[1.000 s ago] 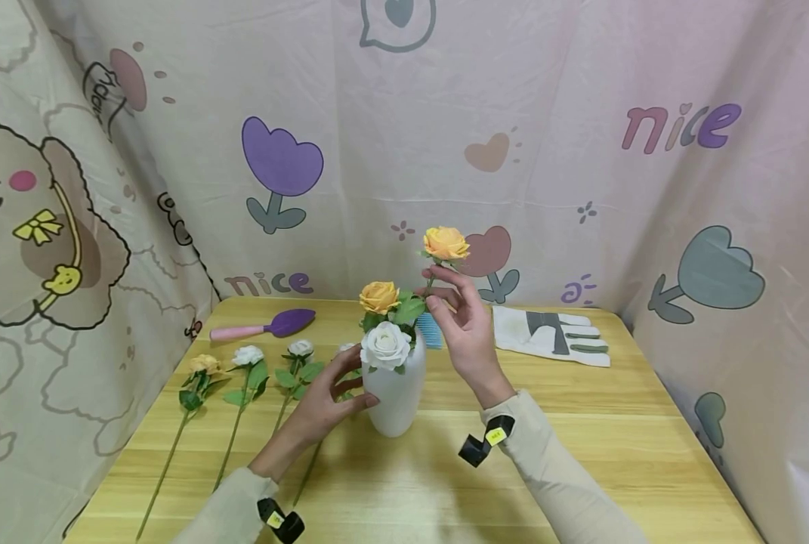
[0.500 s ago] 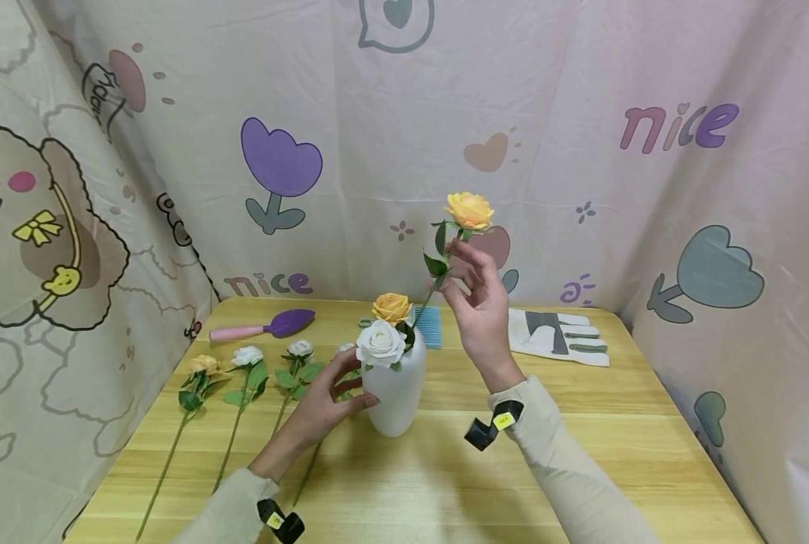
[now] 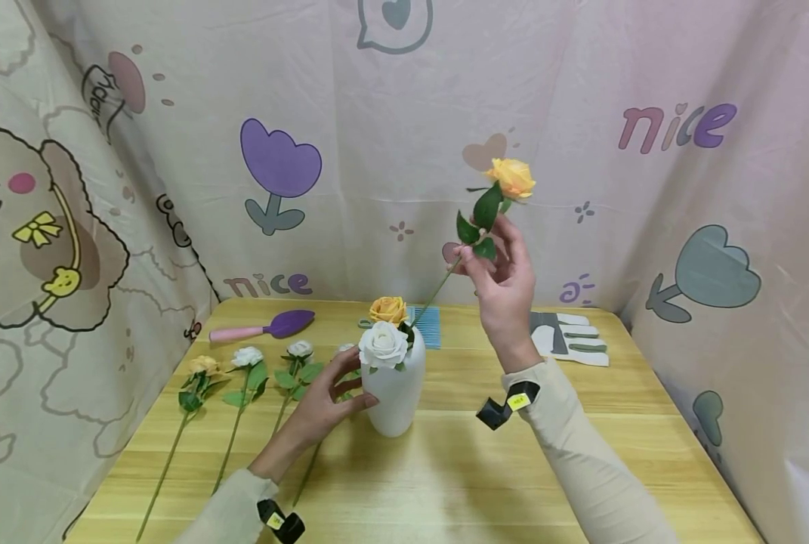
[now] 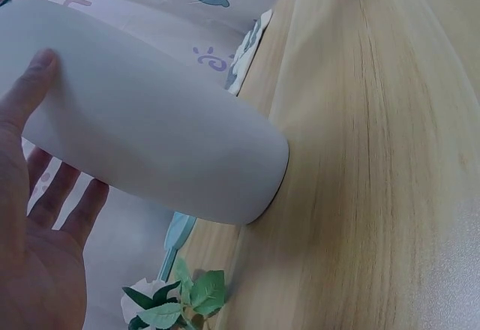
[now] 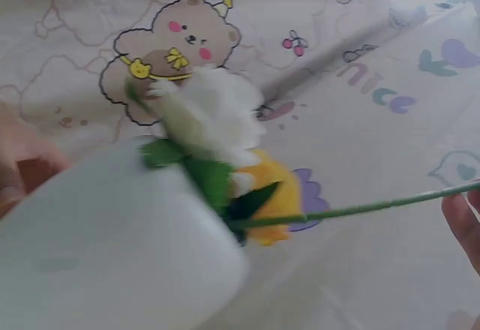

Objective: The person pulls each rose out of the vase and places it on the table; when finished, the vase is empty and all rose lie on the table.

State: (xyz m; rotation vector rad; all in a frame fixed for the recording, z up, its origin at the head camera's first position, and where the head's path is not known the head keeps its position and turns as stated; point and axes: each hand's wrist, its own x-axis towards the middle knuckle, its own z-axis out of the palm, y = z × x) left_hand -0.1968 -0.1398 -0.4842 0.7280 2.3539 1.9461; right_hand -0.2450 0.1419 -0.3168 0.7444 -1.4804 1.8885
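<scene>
A white vase (image 3: 393, 400) stands upright on the wooden table, its side gripped between the thumb and fingers of my left hand (image 3: 325, 400). From its mouth rise a white rose (image 3: 384, 345) and, behind that, a deeper yellow rose (image 3: 388, 309). Up and to the right, my right hand (image 3: 506, 295) pinches the stem of a yellow rose (image 3: 511, 178) just below its leaves. That stem (image 5: 352, 211) slants down to the vase mouth in the right wrist view; its lower end is hidden. The left wrist view shows my thumb (image 4: 34, 82) lying along the vase wall.
Left of the vase lie a yellow rose (image 3: 204, 366) and several white roses (image 3: 248, 356), one partly behind my left hand. Behind them is a purple trowel (image 3: 291, 323) with a pink handle. A light blue toothed item (image 3: 427, 329) and a white-grey glove (image 3: 581, 340) lie at the back.
My right hand has moved up and to the right, drawing the yellow rose higher and showing more of its leaves and stem. My left hand stays on the vase.
</scene>
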